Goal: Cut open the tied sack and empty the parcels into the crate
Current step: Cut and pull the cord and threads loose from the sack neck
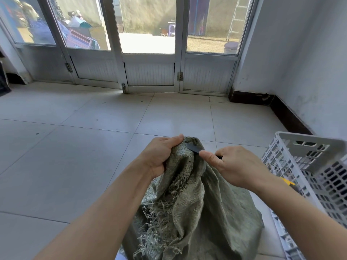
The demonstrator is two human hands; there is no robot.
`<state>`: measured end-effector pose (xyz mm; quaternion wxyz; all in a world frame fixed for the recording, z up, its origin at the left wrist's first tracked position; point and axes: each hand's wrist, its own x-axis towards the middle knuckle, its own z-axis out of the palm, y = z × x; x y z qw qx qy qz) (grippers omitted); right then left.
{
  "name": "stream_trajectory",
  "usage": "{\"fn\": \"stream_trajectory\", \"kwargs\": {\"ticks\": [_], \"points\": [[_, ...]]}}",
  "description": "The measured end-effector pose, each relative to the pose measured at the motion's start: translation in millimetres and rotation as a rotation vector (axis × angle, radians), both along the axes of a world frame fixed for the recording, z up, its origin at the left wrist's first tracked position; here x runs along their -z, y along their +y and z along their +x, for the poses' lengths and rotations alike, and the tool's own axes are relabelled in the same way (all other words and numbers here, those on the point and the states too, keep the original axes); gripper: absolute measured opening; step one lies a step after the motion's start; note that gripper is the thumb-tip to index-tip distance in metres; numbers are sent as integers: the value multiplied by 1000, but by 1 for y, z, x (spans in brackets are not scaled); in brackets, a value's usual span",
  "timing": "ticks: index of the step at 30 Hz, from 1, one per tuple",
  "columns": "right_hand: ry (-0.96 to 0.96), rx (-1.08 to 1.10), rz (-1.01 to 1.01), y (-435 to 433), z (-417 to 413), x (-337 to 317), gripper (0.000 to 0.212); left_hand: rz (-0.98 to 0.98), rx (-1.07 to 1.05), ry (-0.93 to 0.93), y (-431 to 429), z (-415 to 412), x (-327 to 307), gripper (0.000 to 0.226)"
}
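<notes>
Standing on tiled floor (pixel 75 147), green sack (pixel 197 203) beside white crate (pixel 309 166). Left hand (pixel 159 156) fingers clamped on bunched neck. Right hand (pixel 234 166) fingers pinched on dark blade (pixel 193 148), tip at neck. Risk: blade slipping toward left thumb, or slicing parcels inside, unseen.

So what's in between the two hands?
In the head view, the bunched top of the green sack sits between the left hand and right hand, with a dark blade from the right hand pressed against it.
</notes>
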<state>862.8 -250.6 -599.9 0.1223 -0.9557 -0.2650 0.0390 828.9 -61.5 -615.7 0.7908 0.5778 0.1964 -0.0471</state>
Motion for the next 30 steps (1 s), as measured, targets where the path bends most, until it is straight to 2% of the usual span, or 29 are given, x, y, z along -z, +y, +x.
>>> {"fn": "stream_trajectory", "kwargs": {"ticks": [5, 11, 13, 16, 17, 18, 21, 22, 23, 24, 26, 28, 29, 30], "points": [[63, 49, 130, 5, -6, 9, 67, -32, 15, -7, -1, -2, 2, 35], [-224, 125, -49, 8, -17, 6, 65, -110, 14, -2, -3, -2, 3, 30], [-151, 129, 27, 11, -17, 9, 64, -142, 18, 10, -3, -3, 2, 30], [157, 139, 316, 17, -11, 16, 65, -176, 18, 43, -3, -2, 2, 32], [198, 138, 354, 17, -10, 16, 65, -182, 19, 58, -3, -1, 2, 31], [178, 141, 328, 17, -12, 15, 66, -187, 19, 74, -4, -1, 3, 30], [-129, 167, 74, 14, -19, 13, 63, -219, 11, 114, -4, -3, 7, 27], [-179, 167, 59, 15, -19, 14, 63, -229, 10, 117, -4, -3, 9, 27], [-140, 163, 81, 15, -17, 15, 64, -236, 10, 115, -5, -3, 10, 28], [-10, 166, 194, 17, -16, 16, 66, -237, 8, 112, -5, -3, 10, 30], [385, 221, 500, 19, -15, 18, 65, -230, 10, 109, -6, -3, 11, 32], [804, 289, 680, 21, -17, 18, 60, -212, 12, 105, -7, -2, 10, 34], [887, 297, 705, 21, -18, 19, 59, -201, 11, 103, -8, -3, 10, 34], [882, 295, 712, 21, -19, 19, 60, -193, 9, 102, -9, -3, 10, 34]]}}
